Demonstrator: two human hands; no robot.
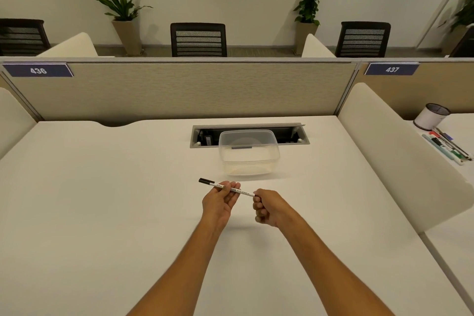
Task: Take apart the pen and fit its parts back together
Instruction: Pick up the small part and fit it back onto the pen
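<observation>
A thin white pen [242,191] with black print and a black end cap at its left tip is held level above the white desk [102,213]. My left hand [220,200] pinches the barrel near its middle with thumb and fingertips. My right hand [266,209] is closed in a fist around the pen's right end, which is hidden inside it. The black tip sticks out to the left of my left hand.
A clear plastic container [248,152] stands just behind my hands, in front of an open cable tray [295,133]. A beige partition rises behind it. On the neighbouring desk at right lie several pens [447,146] and a white cup [431,116].
</observation>
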